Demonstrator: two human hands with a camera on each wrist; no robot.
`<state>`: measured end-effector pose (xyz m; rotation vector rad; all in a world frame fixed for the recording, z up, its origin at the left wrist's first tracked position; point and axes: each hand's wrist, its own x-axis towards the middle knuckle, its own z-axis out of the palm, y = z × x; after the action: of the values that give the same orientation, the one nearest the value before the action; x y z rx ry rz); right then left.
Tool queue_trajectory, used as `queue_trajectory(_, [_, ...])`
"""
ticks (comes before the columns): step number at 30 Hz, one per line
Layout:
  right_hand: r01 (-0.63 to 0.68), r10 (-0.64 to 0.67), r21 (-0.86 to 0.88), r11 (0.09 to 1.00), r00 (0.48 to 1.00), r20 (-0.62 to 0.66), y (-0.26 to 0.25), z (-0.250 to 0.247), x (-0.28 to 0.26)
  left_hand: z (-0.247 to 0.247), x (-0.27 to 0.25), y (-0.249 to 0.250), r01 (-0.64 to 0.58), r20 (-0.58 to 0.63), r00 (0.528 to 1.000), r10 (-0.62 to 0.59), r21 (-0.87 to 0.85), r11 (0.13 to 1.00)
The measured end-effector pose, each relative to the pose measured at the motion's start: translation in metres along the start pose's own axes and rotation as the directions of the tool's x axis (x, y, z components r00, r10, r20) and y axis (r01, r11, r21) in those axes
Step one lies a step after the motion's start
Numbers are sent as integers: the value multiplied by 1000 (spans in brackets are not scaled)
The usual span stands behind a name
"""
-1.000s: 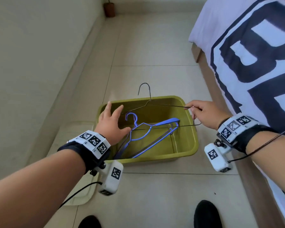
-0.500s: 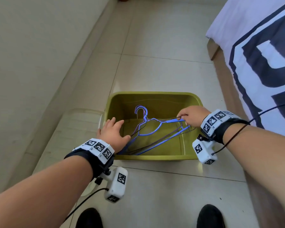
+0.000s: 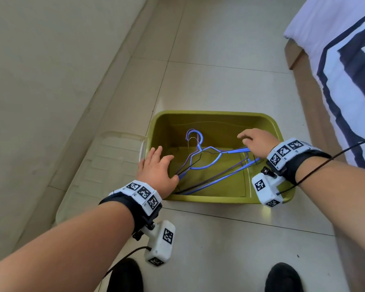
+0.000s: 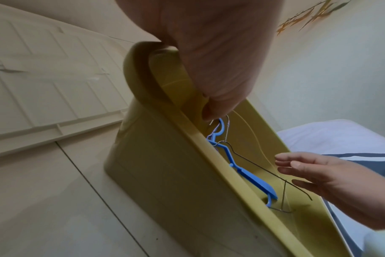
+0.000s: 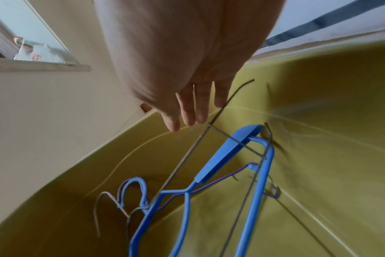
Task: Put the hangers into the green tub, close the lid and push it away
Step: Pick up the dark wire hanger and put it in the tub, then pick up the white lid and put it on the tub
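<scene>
1. Tub: green plastic, lid off, standing on the tiled floor at the centre of the head view. Its rim runs diagonally across the left wrist view, and its inner walls fill the lower right of the right wrist view.
2. Hangers: a blue plastic hanger lies inside the tub together with thin wire hangers, one dark and one purple. All hooks point toward the far left inner corner. The blue hanger also shows at lower centre of the right wrist view and along the rim in the left wrist view.
3. Left hand: placed at the near left corner of the tub, fingers extended and lightly spread, thumb reaching over the rim toward the hanger ends. It grips nothing. In the left wrist view the palm sits above the tub corner.
4. Right hand: held over the right half of the tub, fingers straight and relaxed, holding nothing. In the right wrist view the fingertips are just beside the dark wire; whether they touch it cannot be told.
5. Lid: translucent, lying flat on the floor at the left of the tub, just beside its wall.
6. Bed: upper right of the head view, with white and navy bedding.
</scene>
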<state>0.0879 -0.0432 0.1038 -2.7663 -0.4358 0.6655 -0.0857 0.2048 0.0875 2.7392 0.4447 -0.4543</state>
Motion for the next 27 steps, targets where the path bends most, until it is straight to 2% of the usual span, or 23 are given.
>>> queue_trajectory(3, [14, -14, 76, 997, 1000, -6, -12, -8, -9, -4, 0, 0, 2, 6, 1000, -2, -40, 999])
queue_trajectory(6, [44, -45, 222, 974, 999, 2, -35, -13, -18, -14, 2, 0, 8, -7, 1000, -9, -166, 986])
queue_trajectory(9, [78, -95, 407, 910, 995, 22, -66, -13, -28, -30, 3, -8, 23, -54, 998, -39, -278, 960])
queue_trajectory(14, [155, -248, 591, 791, 966, 79, -138, 5, -56, -62, -3, -47, 101, -110, 984, -142, -316, 943])
queue_trajectory(19, [185, -367, 648, 739, 917, 158, -207, 41, -74, -79, -20, -104, 171, -149, 962, -229, -325, 930])
queue_trajectory(27, [94, -338, 678, 729, 911, 237, -282, 97, -81, -63, -46, -186, 305, -123, 917, -380, -396, 866])
